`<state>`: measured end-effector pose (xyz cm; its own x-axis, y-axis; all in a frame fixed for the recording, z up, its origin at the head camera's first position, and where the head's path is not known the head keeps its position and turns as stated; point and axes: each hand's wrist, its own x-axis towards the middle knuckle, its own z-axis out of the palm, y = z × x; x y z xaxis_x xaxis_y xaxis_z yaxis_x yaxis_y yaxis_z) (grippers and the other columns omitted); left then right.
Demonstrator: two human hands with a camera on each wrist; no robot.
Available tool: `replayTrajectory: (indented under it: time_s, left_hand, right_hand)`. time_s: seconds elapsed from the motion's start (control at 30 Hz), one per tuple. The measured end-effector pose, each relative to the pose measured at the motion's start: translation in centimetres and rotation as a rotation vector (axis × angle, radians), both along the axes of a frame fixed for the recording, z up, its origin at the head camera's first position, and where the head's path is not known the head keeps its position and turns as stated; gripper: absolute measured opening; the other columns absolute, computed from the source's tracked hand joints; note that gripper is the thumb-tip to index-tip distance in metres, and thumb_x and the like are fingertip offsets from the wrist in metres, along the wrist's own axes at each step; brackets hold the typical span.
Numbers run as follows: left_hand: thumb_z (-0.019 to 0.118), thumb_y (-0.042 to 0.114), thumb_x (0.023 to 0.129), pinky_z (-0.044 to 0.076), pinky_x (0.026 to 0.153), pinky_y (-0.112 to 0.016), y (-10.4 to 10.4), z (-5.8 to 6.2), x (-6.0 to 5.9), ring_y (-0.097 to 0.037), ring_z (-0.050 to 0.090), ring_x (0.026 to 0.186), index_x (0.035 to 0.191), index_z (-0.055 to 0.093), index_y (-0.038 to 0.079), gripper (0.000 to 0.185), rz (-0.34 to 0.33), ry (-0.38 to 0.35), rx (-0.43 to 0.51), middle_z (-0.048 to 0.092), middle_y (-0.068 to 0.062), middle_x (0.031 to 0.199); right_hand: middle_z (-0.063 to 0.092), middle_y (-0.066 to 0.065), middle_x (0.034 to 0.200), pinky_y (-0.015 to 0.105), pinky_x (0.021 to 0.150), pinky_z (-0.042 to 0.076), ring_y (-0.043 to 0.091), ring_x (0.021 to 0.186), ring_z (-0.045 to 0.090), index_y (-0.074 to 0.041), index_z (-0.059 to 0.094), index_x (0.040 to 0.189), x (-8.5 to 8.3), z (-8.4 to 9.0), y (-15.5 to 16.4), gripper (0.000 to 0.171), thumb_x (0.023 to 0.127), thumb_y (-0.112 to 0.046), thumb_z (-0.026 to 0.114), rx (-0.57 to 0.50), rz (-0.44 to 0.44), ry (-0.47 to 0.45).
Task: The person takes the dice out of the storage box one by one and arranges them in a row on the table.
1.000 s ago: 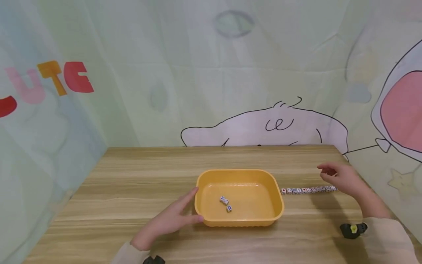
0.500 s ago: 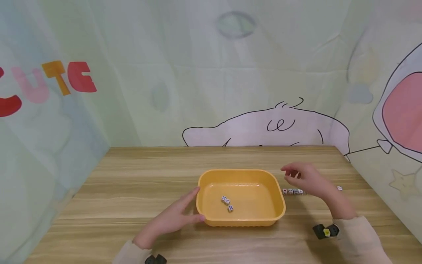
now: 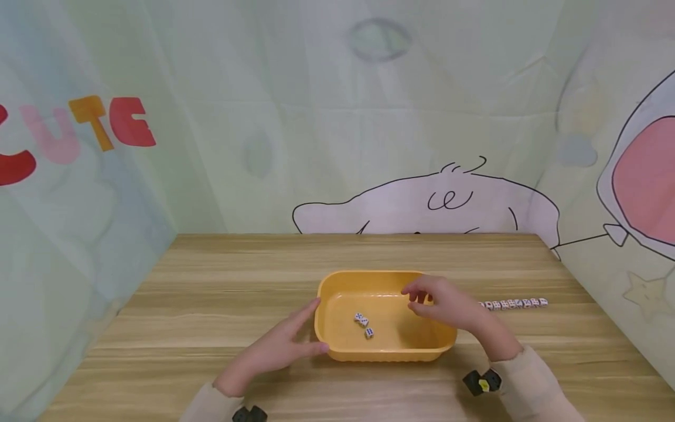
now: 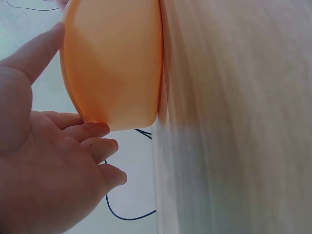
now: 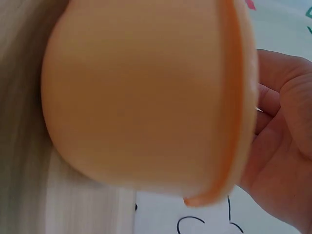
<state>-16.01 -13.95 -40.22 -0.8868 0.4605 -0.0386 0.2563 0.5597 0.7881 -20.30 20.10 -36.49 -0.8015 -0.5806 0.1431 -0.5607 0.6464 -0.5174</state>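
Note:
A yellow plastic tub (image 3: pixel 387 355) stands on the wooden table, with three white dice inside, toward its left. Two of these dice (image 3: pixel 361 320) lie side by side and a single die (image 3: pixel 369 333) sits nearer the front. My left hand (image 3: pixel 279 346) rests against the tub's left end, thumb and fingers spread along the rim; the left wrist view shows its thumb (image 4: pixel 46 46) straight at the edge. Over the tub's right side hovers my right hand (image 3: pixel 440 302), fingers loosely bent, nothing visible in them. In the right wrist view the tub's wall hides its fingertips.
To the right of the tub, several white dice (image 3: pixel 511 304) form a straight row on the table (image 3: pixel 237 281); my right hand and wrist cover the row's left end. A printed curtain (image 3: pixel 253 135) hangs behind the table and along its sides.
My right hand has moved left from the right end of the dice row, across the row, to above the tub. The left hand and the dice in the tub stay put.

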Motion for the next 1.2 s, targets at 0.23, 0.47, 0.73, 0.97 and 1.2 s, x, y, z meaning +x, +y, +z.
replayTrajectory:
  time_s: [0.23, 0.47, 0.73, 0.97, 1.2]
  left_hand:
    - [0.073, 0.040, 0.085, 0.020, 0.112, -0.063, 0.0, -0.2, -0.1, -0.041, 0.021, 0.143, 0.153, 0.023, 0.006, 0.091, -0.015, 0.013, 0.007, 0.024, -0.017, 0.157]
    - [0.073, 0.039, 0.085, 0.020, 0.112, -0.064, -0.1, -0.1, 0.1, -0.042, 0.021, 0.143, 0.153, 0.024, 0.005, 0.090, -0.012, 0.013, 0.005, 0.024, -0.019, 0.157]
    - [0.073, 0.039, 0.085, 0.020, 0.111, -0.064, 0.0, -0.1, 0.2, -0.043, 0.021, 0.142, 0.153, 0.023, 0.006, 0.090, -0.009, 0.012, 0.000, 0.024, -0.019, 0.157]
    - [0.073, 0.039, 0.085, 0.020, 0.111, -0.064, 0.0, -0.2, 0.1, -0.044, 0.021, 0.142, 0.153, 0.022, 0.005, 0.091, -0.017, 0.026, -0.005, 0.023, -0.020, 0.156]
    - [0.073, 0.039, 0.085, 0.019, 0.111, -0.065, -0.1, -0.2, 0.1, -0.044, 0.020, 0.142, 0.153, 0.022, 0.006, 0.091, -0.017, 0.027, 0.001, 0.023, -0.020, 0.157]
  right_hand:
    - [0.063, -0.005, 0.085, 0.030, 0.068, 0.055, 0.009, 0.077, 0.056, 0.000, 0.067, 0.106, -0.1, -1.0, -2.0, 0.020, 0.088, -0.007, 0.068, -0.027, 0.083, 0.012]
    - [0.066, 0.000, 0.086, 0.025, 0.067, 0.054, 0.008, 0.076, 0.057, -0.001, 0.069, 0.102, -0.1, -1.7, -4.1, 0.016, 0.086, -0.004, 0.066, -0.016, 0.165, 0.023]
    - [0.062, -0.003, 0.081, 0.019, 0.067, 0.050, 0.005, 0.073, 0.054, -0.003, 0.071, 0.097, 0.0, -2.9, -6.0, 0.014, 0.084, -0.005, 0.066, 0.052, 0.202, -0.005]
    - [0.060, -0.004, 0.078, 0.017, 0.064, 0.047, 0.002, 0.070, 0.050, -0.004, 0.071, 0.094, 0.0, -3.4, -6.6, 0.012, 0.082, -0.003, 0.068, 0.068, 0.192, -0.017]
    - [0.060, -0.005, 0.078, 0.019, 0.064, 0.047, 0.002, 0.070, 0.051, -0.006, 0.072, 0.095, 0.0, -3.5, -6.7, 0.012, 0.083, -0.005, 0.069, 0.088, 0.176, -0.080]
